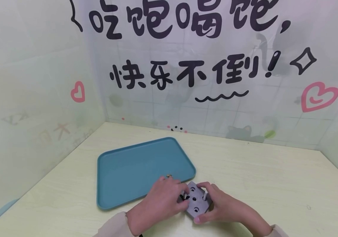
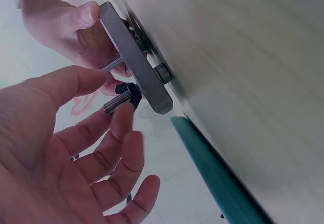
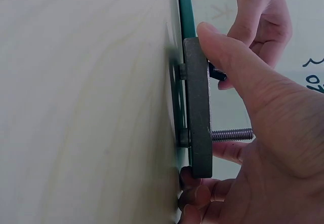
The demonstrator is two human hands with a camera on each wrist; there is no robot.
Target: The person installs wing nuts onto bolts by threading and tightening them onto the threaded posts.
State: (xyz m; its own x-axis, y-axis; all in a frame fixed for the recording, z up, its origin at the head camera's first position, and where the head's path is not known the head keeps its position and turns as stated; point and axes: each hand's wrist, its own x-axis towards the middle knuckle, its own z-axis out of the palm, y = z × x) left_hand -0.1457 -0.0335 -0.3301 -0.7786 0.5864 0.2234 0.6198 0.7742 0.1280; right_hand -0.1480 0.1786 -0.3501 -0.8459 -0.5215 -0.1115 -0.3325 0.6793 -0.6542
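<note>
A grey metal plate (image 1: 196,203) with several holes has two threaded bolts standing up through it, their heads on its underside. My right hand (image 1: 225,205) grips the plate by its edges, the thumb on the near edge and fingers round the far side. On the bolt at the left sits a black wing nut (image 2: 132,94). My left hand (image 1: 164,199) has its thumb and curled fingers about this nut, with a fingertip against it in the left wrist view. The other bolt (image 3: 232,135) stands bare near my right palm. The plate is held close above the table.
A blue tray (image 1: 127,171) lies to the left, its near right corner close behind the plate. A small brass-coloured piece (image 1: 169,176) shows in it just beyond my left hand. The pale wooden table (image 1: 260,177) is bounded by printed sheet walls (image 1: 169,108).
</note>
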